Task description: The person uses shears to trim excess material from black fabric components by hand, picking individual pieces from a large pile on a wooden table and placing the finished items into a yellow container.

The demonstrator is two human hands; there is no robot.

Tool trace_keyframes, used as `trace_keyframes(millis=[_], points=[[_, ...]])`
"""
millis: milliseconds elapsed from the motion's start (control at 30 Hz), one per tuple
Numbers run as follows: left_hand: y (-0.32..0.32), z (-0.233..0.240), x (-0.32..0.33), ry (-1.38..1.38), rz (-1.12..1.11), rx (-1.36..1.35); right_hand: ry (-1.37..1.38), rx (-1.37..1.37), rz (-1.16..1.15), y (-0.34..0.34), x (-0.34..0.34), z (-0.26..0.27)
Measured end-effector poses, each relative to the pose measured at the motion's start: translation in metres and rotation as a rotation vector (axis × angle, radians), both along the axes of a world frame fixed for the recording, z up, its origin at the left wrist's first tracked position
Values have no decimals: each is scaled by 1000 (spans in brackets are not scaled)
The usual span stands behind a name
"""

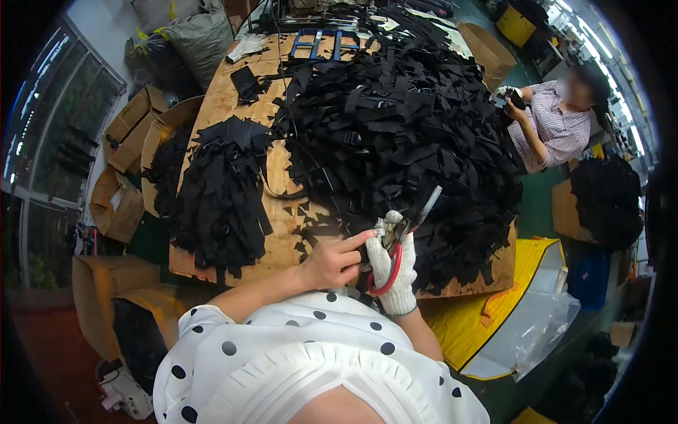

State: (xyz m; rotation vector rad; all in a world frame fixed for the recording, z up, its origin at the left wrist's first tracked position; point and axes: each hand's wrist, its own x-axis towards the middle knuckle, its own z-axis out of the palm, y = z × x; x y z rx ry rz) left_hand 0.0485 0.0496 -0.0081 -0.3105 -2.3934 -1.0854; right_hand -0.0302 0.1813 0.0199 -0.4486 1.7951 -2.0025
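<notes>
My right hand (393,265) wears a white knitted work glove and is closed on scissors (397,259) with red handles, their blades pointing up and to the right. My bare left hand (335,259) is curled, its index finger touching the gloved fingertips; a dark piece shows between the two hands, and whether the left fingers grip it is unclear. Beyond them a large heap of black webbing straps (392,122), some with buckles, covers much of the wooden table (275,169). A smaller pile of black straps (222,196) hangs over the table's left edge.
Small black offcuts (301,220) lie near my left hand. A white glove (248,47) and a blue frame (324,45) lie at the far end. A co-worker (551,116) stands at the right. Cardboard boxes (116,270) flank the left side; a yellow bag (492,312) sits at the lower right.
</notes>
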Motion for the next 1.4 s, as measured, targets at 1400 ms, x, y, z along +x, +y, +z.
trace_keyframes(millis=[1400], points=[[-6,-28,4,-670,-478,2029,177,-141,27,19,5,18]])
